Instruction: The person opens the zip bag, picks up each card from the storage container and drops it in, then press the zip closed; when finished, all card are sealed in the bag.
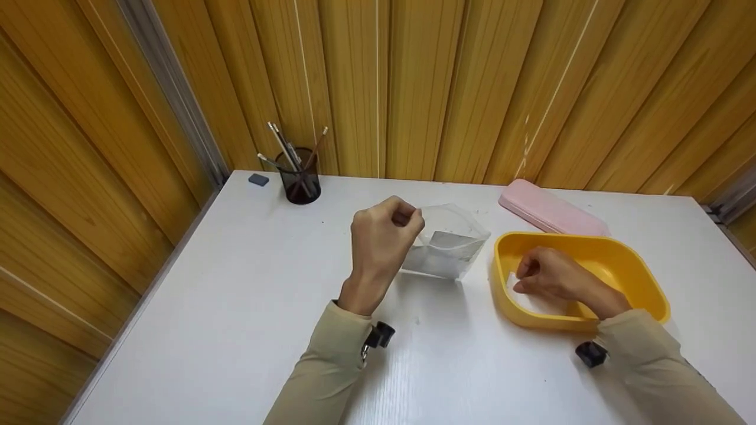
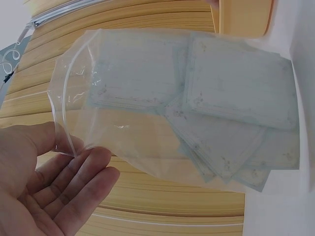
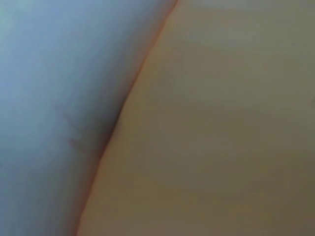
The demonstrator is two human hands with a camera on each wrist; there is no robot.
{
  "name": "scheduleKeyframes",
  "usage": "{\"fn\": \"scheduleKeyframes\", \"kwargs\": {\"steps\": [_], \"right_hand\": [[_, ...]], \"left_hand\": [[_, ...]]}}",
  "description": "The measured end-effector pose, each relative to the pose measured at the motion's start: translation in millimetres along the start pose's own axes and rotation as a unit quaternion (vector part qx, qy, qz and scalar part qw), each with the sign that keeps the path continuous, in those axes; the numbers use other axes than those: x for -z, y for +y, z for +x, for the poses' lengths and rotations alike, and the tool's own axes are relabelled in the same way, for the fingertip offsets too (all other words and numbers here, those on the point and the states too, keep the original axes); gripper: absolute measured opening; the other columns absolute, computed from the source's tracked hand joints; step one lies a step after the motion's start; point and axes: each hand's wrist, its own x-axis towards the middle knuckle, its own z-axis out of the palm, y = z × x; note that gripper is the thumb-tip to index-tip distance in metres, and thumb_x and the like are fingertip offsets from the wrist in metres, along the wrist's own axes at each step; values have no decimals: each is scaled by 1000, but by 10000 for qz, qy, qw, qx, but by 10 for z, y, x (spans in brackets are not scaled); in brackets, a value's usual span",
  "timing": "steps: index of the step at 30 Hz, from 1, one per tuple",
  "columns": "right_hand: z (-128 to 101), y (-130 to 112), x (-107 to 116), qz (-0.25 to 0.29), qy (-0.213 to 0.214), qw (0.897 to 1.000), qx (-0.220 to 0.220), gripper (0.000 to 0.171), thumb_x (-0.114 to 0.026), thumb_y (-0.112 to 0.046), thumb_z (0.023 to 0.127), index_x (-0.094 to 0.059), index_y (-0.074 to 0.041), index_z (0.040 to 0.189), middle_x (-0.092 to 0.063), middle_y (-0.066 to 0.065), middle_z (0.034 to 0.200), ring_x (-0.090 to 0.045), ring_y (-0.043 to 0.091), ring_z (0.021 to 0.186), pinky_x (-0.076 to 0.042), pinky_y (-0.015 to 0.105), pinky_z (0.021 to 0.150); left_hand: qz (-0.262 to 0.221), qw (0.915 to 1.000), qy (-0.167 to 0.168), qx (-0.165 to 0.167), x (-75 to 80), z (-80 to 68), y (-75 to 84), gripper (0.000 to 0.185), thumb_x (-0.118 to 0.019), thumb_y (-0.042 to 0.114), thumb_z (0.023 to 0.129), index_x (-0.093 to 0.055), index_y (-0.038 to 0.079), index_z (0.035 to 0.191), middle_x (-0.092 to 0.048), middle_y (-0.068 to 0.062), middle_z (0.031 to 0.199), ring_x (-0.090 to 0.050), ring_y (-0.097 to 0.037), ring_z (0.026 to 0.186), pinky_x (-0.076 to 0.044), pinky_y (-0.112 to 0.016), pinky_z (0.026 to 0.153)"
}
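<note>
Plastic bag point(image 1: 446, 245), clear with pale printed sheets point(image 2: 231, 103) inside, hangs just above the white table point(image 1: 236, 307), left of the yellow tub point(image 1: 620, 260). The left hand point(image 1: 384, 236) pinches its top edge between thumb and curled fingers. The right hand point(image 1: 552, 274) sits inside the tub, fingers bent onto a white sheet point(image 1: 525, 298) (whether it grips it I cannot tell). Behind lie a pink case point(image 1: 549, 212), a pen cup point(image 1: 301, 177) and a small eraser point(image 1: 258, 179)
</note>
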Motion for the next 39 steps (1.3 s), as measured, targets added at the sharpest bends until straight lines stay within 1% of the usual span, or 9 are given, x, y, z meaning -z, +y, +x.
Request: {"fn": "scheduleKeyframes", "kwargs": {"steps": [4, 9, 13, 21, 27, 30, 33, 36, 39], "right_hand": [[-5, 2, 4, 72, 29, 9999, 87, 26, -88, -6, 86, -68, 0, 102, -66, 7, 96, -57, 25, 90, -51, 20, 76], [2, 5, 2, 8, 32, 9998, 204, 39, -92, -17, 84, -67, 2, 109, -66, 7, 98, -57, 25, 91, -51, 23, 77], [0, -2, -20, -61, 32, 9996, 273, 40, -94, -19, 82, -67, 1, 105, -66, 7, 96, -57, 24, 89, -51, 26, 78], [4, -32, -30, -86, -53, 9999, 38, 39, -94, -16, 82, -66, 1, 105, -65, 8, 100, -57, 26, 91, -54, 33, 84], [1, -28, -19, -25, 4, 9999, -100, 42, -94, -16, 82, -62, -2, 106, -61, 8, 101, -55, 27, 94, -51, 29, 82], [-16, -20, 8, -55, 94, 9999, 41, 37, -91, -14, 85, -62, -2, 105, -63, 7, 100, -56, 26, 94, -51, 27, 82], [-43, -20, 54, -15, 249, 9992, 318, 27, -85, -10, 91, -65, -1, 105, -66, 6, 100, -58, 25, 92, -52, 22, 81], [-75, -36, 114, -2, 487, 9966, 659, 16, -79, -5, 95, -70, 0, 108, -70, 7, 102, -60, 25, 91, -51, 19, 79], [-120, -63, 185, -30, 774, 9928, 918, 12, -75, -1, 97, -74, 0, 110, -72, 8, 103, -60, 25, 90, -51, 18, 77]], "left_hand": [[13, 10000, -20, 23, 0, 5, -1, 9, -76, 2, 90, -77, 2, 81, -74, -4, 71, -69, -13, 61, -55, -24, 58], [-15, 10000, -22, 39, 4, 0, -3, 9, -76, 2, 90, -77, 3, 80, -74, -4, 70, -69, -13, 61, -55, -23, 58], [-34, 10000, -16, 12, 0, -4, -14, 10, -76, 2, 89, -77, 3, 80, -73, -4, 70, -68, -13, 60, -54, -24, 58], [-8, 10000, 0, -7, -9, -4, -25, 10, -76, 3, 89, -77, 4, 80, -74, -3, 70, -69, -13, 61, -56, -25, 59], [-19, 10000, 13, 12, -5, -4, -20, 10, -76, 2, 89, -77, 4, 79, -73, -3, 69, -68, -13, 60, -55, -26, 59], [-20, 10000, 15, 31, -1, -5, -17, 10, -76, 2, 89, -77, 4, 79, -73, -3, 69, -68, -13, 60, -55, -25, 59], [-7, 10000, 4, 47, 3, -4, -12, 10, -76, 3, 89, -77, 4, 79, -73, -3, 69, -68, -12, 60, -54, -25, 58], [11, 10000, -3, 48, 8, -2, -6, 10, -76, 3, 89, -77, 4, 79, -73, -3, 69, -68, -12, 60, -54, -25, 59], [23, 10000, 3, 31, 11, -1, -2, 10, -76, 3, 89, -77, 4, 79, -73, -3, 69, -68, -13, 60, -55, -25, 59]]}}
